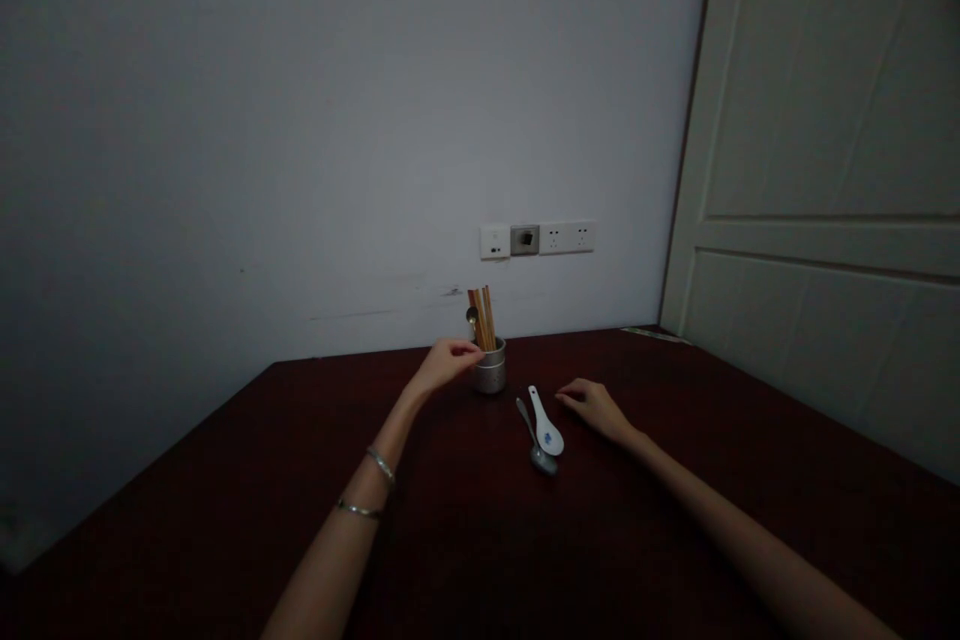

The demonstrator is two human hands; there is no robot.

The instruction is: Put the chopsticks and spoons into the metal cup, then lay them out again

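The left hand (452, 363) was found at the rim of a metal holder (490, 376), its thumb and forefinger drawn together; whether anything was pinched between them could not be determined. The holder stood upright on the dark red counter (450, 540), near the wall (360, 120). Wooden chopsticks (484, 318) and a small spoon (472, 317) stood in it, the spoon bowl-up on the left side. The right hand (596, 407) rested low over the counter, fingers curled, with nothing visible in its grasp. Between the holder and the right hand, nearer the camera, lay a white spoon (548, 434) and, just left of it, a metal spoon (543, 461).
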